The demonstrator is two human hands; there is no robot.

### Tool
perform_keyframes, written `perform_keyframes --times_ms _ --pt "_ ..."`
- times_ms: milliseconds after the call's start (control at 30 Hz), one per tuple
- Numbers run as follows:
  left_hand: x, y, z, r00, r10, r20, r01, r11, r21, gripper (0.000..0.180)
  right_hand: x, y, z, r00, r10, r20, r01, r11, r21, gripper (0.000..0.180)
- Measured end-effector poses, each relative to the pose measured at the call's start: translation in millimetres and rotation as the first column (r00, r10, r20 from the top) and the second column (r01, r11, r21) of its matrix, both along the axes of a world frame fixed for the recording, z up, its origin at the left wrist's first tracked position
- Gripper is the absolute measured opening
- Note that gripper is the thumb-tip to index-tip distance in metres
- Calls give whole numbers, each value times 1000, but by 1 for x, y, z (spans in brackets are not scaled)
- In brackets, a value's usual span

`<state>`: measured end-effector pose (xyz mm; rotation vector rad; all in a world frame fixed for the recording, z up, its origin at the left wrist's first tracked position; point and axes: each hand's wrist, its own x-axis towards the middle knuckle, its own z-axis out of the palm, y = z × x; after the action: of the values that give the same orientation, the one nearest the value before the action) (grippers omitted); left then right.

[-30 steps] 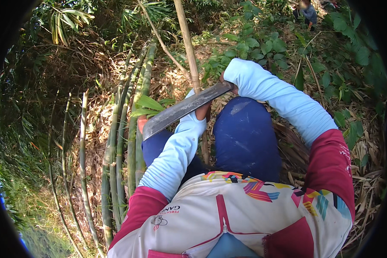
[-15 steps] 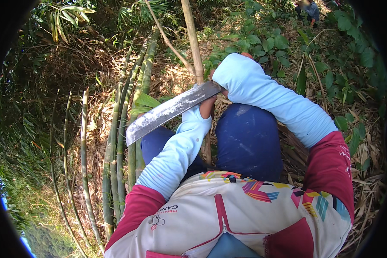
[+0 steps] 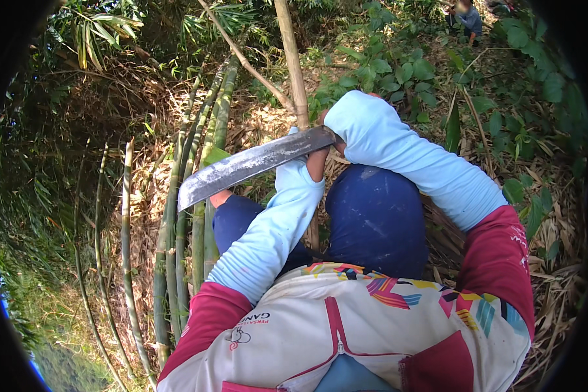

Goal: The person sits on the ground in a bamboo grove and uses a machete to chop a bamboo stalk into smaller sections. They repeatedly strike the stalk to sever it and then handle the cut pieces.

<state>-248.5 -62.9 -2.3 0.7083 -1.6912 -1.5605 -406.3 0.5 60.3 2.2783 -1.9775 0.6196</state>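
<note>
My right hand (image 3: 339,144) is closed on a machete, and the light blue sleeve covers most of it. The machete's broad, worn grey blade (image 3: 255,158) points left and slightly down, crossing in front of a dry tan bamboo pole (image 3: 293,62). Just under the blade, my left hand (image 3: 317,164) is against the pole and appears closed round it. The blade hides most of its fingers. The pole stands nearly upright between my knees, with a thin side branch (image 3: 248,64) forking off to the left above the blade.
Several green bamboo stems (image 3: 176,228) rise close on my left, with thinner stems (image 3: 129,261) further out. My bent knees (image 3: 375,215) in blue trousers are below the hands. Leafy plants (image 3: 398,68) and dry leaf litter lie ahead. Another person (image 3: 469,23) is at the far right.
The machete's tip has shifted slightly left and up, so the blade lies a little flatter. Both hands remain at nearly the same place by the pole.
</note>
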Motion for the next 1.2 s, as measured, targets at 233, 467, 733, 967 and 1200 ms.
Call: perform_keyframes --times_ms 233,467,733,967,1200 --pt "-1 4 4 998 60 -16 -61 997 -43 29 5 1 5 999 -20 -28 20 1000 -5 16" --pt "-10 -6 -27 905 116 -408 51 926 375 19 5 1 7 993 -52 -104 56 998 39 13" --pt "-1 10 -15 987 120 -104 -113 991 71 32 7 0 0 998 -54 19 53 998 45 9" --pt "20 22 9 992 24 122 -30 998 46 27 6 -1 -1 998 -43 47 38 994 99 13" --pt "31 22 1 996 63 66 -70 990 118 30 10 -7 0 999 -31 -7 32 989 141 17"
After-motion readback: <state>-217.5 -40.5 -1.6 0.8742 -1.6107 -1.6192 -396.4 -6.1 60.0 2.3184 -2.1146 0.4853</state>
